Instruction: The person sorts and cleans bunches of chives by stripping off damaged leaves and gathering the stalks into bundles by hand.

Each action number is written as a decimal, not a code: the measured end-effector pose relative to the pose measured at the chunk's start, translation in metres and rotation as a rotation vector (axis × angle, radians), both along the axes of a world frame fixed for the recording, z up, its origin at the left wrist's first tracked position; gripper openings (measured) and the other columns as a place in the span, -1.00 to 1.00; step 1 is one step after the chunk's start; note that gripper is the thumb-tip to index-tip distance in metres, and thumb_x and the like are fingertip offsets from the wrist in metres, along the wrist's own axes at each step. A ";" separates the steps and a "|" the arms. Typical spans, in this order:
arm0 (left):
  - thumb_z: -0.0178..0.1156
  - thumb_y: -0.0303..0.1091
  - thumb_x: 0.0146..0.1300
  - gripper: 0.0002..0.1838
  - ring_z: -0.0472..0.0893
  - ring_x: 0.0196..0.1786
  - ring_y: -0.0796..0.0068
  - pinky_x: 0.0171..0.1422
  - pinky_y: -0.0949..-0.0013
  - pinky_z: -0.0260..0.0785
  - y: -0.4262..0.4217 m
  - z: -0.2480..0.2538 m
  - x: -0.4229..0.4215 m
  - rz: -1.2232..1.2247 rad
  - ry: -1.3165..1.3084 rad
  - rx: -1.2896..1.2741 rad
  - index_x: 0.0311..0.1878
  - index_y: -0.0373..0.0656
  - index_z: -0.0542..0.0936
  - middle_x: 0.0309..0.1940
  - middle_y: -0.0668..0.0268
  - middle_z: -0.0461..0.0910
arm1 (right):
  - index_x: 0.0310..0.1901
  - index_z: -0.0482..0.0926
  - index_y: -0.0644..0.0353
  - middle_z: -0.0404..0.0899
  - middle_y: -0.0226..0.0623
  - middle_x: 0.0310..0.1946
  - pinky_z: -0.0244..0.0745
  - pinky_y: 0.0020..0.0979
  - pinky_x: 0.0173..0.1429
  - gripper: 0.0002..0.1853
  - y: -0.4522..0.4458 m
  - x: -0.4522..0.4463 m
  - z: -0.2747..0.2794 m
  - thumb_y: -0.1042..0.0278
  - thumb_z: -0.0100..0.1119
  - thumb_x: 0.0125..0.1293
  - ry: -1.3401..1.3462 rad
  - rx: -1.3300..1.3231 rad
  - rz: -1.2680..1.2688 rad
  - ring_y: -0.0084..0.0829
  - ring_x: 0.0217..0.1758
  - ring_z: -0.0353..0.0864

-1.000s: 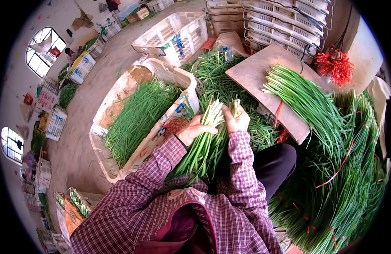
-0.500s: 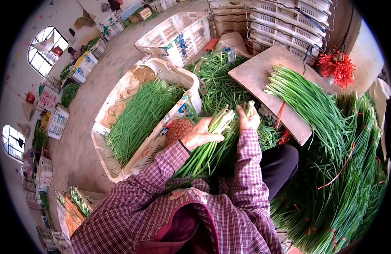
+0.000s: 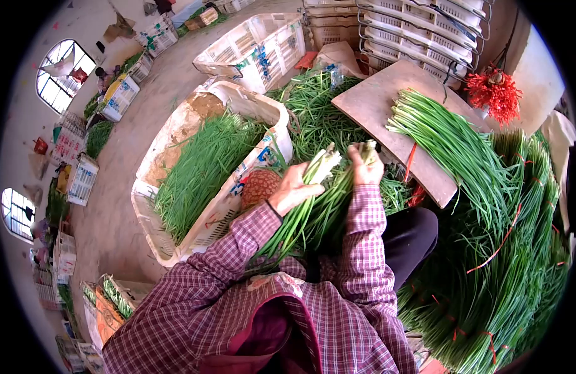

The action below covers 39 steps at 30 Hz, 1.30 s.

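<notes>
Crate [image 3: 152,215] far left, loose greens [image 3: 207,174] inside. Left hand [image 3: 294,190]: grip closed around larger bunch [image 3: 320,165], thumb across stems, pale ends up, leaves down toward lap. Best held snug below the ends, no squeezing; the stems look easy to bruise. Right hand [image 3: 367,171], just beside: grip nearly shut, pinching smaller bunch [image 3: 367,149] near its pale ends. Can't tell if leaves tangle between hands; part them gently, butts level. Board [image 3: 370,115] right of that, laid-out bunch [image 3: 431,128] on it, leaves over the edge. Tied bundles [image 3: 525,230] far right.
</notes>
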State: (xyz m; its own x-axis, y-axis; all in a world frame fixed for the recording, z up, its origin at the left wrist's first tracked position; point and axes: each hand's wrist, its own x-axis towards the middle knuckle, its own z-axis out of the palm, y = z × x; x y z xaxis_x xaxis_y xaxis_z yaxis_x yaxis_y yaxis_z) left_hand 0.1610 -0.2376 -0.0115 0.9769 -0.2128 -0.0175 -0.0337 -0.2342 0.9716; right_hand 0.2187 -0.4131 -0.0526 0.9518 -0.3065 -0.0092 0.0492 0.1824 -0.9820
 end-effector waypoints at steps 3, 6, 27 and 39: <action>0.32 -0.44 -0.03 -0.65 0.52 -0.46 0.62 -0.40 0.53 0.40 0.016 0.037 -0.005 0.050 0.156 -0.107 -0.12 -0.25 0.52 -0.43 0.41 0.53 | -0.22 0.57 0.19 0.58 -0.38 -0.43 0.51 -0.54 -0.51 -0.78 -0.020 0.002 0.005 0.44 0.35 0.09 -0.002 0.336 0.012 -0.58 -0.44 0.56; 0.37 -0.39 -0.02 -0.66 0.51 -0.50 0.64 -0.42 0.54 0.39 0.022 0.040 0.002 0.047 0.154 -0.135 -0.15 -0.22 0.53 -0.46 0.42 0.54 | -0.18 0.57 0.21 0.57 -0.41 -0.40 0.54 -0.53 -0.48 -0.77 -0.015 -0.003 0.018 0.39 0.33 0.13 -0.007 0.308 0.123 -0.58 -0.45 0.55; 0.35 -0.49 -0.02 -0.61 0.50 -0.24 0.70 -0.14 0.57 0.35 -0.013 0.036 0.008 0.021 0.098 -0.175 -0.06 -0.27 0.53 -0.28 0.45 0.55 | -0.19 0.58 0.26 0.58 -0.44 -0.36 0.46 -0.59 -0.22 -0.82 0.007 -0.017 0.033 0.43 0.28 0.18 -0.088 0.282 0.158 -0.63 -0.34 0.52; 0.33 -0.54 -0.01 -0.58 0.51 -0.24 0.68 -0.14 0.55 0.36 -0.008 0.052 0.009 0.042 0.091 -0.280 -0.01 -0.21 0.53 -0.27 0.46 0.56 | -0.20 0.53 0.29 0.57 -0.38 -0.39 0.46 -0.53 -0.21 -0.84 0.012 -0.022 0.047 0.44 0.23 0.22 -0.210 0.236 0.206 -0.57 -0.34 0.54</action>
State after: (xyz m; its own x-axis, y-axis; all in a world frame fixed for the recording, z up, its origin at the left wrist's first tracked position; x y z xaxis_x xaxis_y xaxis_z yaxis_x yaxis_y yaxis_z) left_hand 0.1695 -0.2460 0.0404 0.9821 -0.1810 -0.0519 0.0608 0.0440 0.9972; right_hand 0.1968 -0.4011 -0.0055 0.9820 -0.1209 0.1449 0.1833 0.4293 -0.8843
